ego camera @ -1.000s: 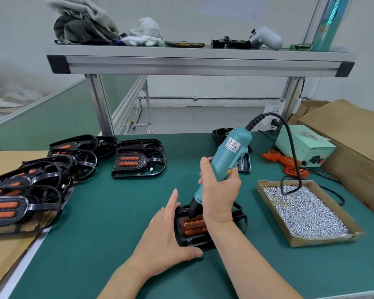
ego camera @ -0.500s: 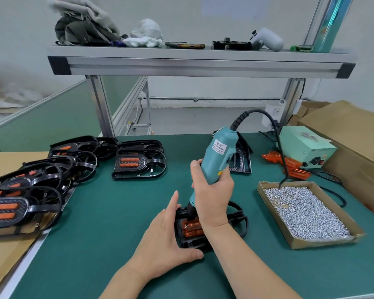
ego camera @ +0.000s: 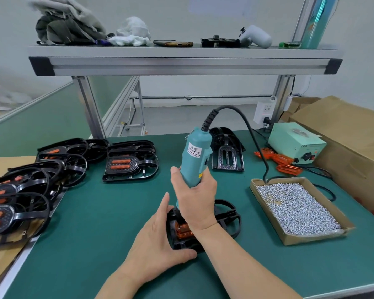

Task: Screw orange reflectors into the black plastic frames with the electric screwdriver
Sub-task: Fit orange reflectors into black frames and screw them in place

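Note:
A black plastic frame (ego camera: 227, 214) lies on the green mat near the front, with orange reflectors (ego camera: 184, 230) set in it. My right hand (ego camera: 195, 197) grips the teal electric screwdriver (ego camera: 193, 156), held nearly upright with its tip down on the frame's left part. My left hand (ego camera: 158, 240) rests against the frame's left and front edge, fingers straight and thumb along the front. My right hand hides the screwdriver's tip.
A cardboard tray of silver screws (ego camera: 298, 209) sits at the right. Finished frames (ego camera: 130, 162) lie stacked at left and back left. An empty frame (ego camera: 227, 154), loose orange reflectors (ego camera: 276, 159) and a green power box (ego camera: 296, 145) stand behind. Cardboard boxes (ego camera: 350, 134) fill the right edge.
The screwdriver has swung from leaning right to nearly upright, and its top and cable moved left. My left hand has stayed on the frame.

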